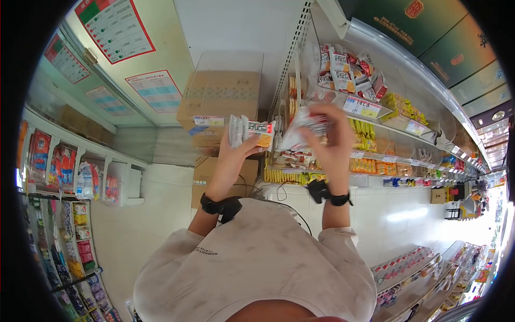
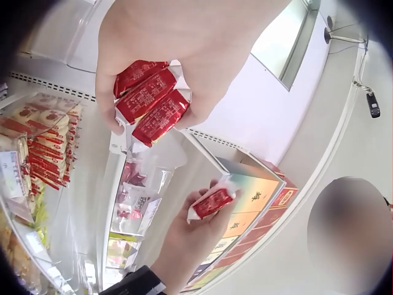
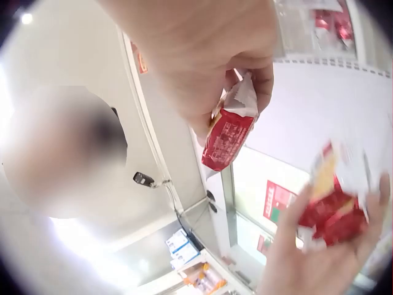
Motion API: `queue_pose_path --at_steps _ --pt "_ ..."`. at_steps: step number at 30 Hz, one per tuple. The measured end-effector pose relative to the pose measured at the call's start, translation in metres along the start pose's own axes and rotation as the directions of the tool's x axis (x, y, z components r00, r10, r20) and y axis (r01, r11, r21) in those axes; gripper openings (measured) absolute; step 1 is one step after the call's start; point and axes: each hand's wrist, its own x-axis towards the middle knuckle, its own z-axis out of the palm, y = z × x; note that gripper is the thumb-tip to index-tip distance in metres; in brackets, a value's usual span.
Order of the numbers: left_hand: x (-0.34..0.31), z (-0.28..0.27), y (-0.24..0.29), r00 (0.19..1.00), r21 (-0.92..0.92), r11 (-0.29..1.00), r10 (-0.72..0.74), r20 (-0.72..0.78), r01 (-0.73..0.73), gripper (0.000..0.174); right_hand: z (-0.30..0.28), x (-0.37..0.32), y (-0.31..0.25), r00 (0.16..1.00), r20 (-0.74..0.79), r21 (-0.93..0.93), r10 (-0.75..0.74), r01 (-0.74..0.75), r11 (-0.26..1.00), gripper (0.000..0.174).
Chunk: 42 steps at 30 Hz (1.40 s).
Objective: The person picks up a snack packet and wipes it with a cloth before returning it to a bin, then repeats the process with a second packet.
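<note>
The left hand (image 1: 232, 161) grips several small red-and-white snack packets (image 1: 259, 134) side by side; in the left wrist view their red ends (image 2: 147, 101) show between its thumb and fingers. To the right, the right hand (image 1: 333, 140) pinches one packet, blurred in the head view. That single packet (image 3: 228, 138) hangs from the fingertips in the right wrist view, its red side showing. The two hands are apart, in front of the shelf edge. Similar packets (image 1: 343, 72) lie heaped on the upper shelf at the right.
Yellow packets (image 1: 405, 110) fill the shelf beside the heap, with price tags (image 1: 360, 106) along the rail. Cardboard boxes (image 1: 222, 86) are stacked behind the left hand. Large green boxes (image 1: 456, 59) stand at the top right. A cable (image 1: 292, 206) hangs below the shelves.
</note>
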Motion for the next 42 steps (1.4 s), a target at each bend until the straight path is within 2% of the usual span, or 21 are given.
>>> queue_pose_path --at_steps 2,4,7,9,13,16,19,22,25,28,31,33,36,39,42 --pt "0.003 0.002 -0.008 0.999 -0.029 0.999 0.015 0.050 -0.014 0.063 0.028 -0.014 0.001 0.991 0.129 -0.010 0.031 -0.030 1.000 0.032" --pt "0.003 0.000 -0.012 0.990 -0.123 0.991 0.066 0.123 -0.051 0.065 0.044 -0.026 0.012 0.993 0.109 -0.071 0.054 -0.047 0.996 0.032" --pt "0.004 -0.001 -0.011 0.987 -0.042 0.994 0.103 0.125 -0.098 0.068 0.054 -0.034 0.023 0.995 0.087 -0.116 0.041 -0.031 0.993 0.027" --pt "0.000 -0.001 -0.013 0.987 -0.092 0.995 0.062 0.149 -0.049 0.068 0.061 -0.037 0.024 0.999 0.047 -0.096 0.013 -0.008 0.995 0.024" --pt "-0.001 -0.005 -0.017 0.978 -0.120 0.992 0.055 0.201 -0.031 0.068 0.061 -0.037 0.025 0.995 0.082 -0.068 0.053 -0.048 0.997 0.018" --pt "0.000 -0.004 -0.014 0.977 -0.108 0.994 0.046 0.207 -0.023 0.069 0.060 -0.036 0.025 0.987 0.130 -0.055 0.095 -0.088 0.995 0.016" --pt "0.004 -0.010 -0.019 0.983 -0.172 0.985 0.003 0.186 0.029 0.067 0.062 -0.040 0.027 0.983 0.150 -0.081 0.103 -0.092 0.992 0.014" --pt "0.006 -0.012 -0.014 0.970 -0.381 0.912 -0.065 0.236 0.154 0.071 0.066 -0.042 0.033 0.984 0.137 -0.096 0.112 -0.099 0.990 0.014" --pt "0.003 -0.010 -0.019 0.964 -0.105 0.984 0.164 0.211 -0.144 0.088 0.072 -0.040 0.033 0.980 0.082 -0.038 0.179 -0.176 0.984 0.016" --pt "0.005 -0.015 -0.022 0.953 -0.001 0.967 0.251 0.167 -0.254 0.094 0.084 -0.035 0.029 0.966 0.057 -0.010 0.251 -0.251 0.968 0.018" --pt "0.010 -0.026 -0.020 0.951 -0.063 0.955 0.295 0.096 -0.290 0.087 0.101 -0.028 0.030 0.957 0.067 -0.022 0.282 -0.282 0.959 0.019" --pt "0.011 -0.029 -0.013 0.957 -0.016 0.957 0.290 0.014 -0.290 0.079 0.113 -0.026 0.030 0.951 0.083 -0.010 0.297 -0.297 0.955 0.021" --pt "0.007 -0.034 -0.003 0.952 -0.040 0.958 0.276 -0.135 -0.283 0.069 0.128 -0.028 0.022 0.950 0.191 0.094 0.248 -0.269 0.958 0.024" --pt "-0.001 -0.038 0.011 0.928 -0.006 0.954 0.289 -0.233 -0.298 0.063 0.135 -0.031 0.024 0.892 0.325 0.100 0.315 -0.364 0.926 0.030" --pt "-0.006 -0.049 0.017 0.920 -0.011 0.950 0.301 -0.251 -0.313 0.060 0.143 -0.029 0.030 0.915 0.357 0.090 0.187 -0.233 0.968 0.040"
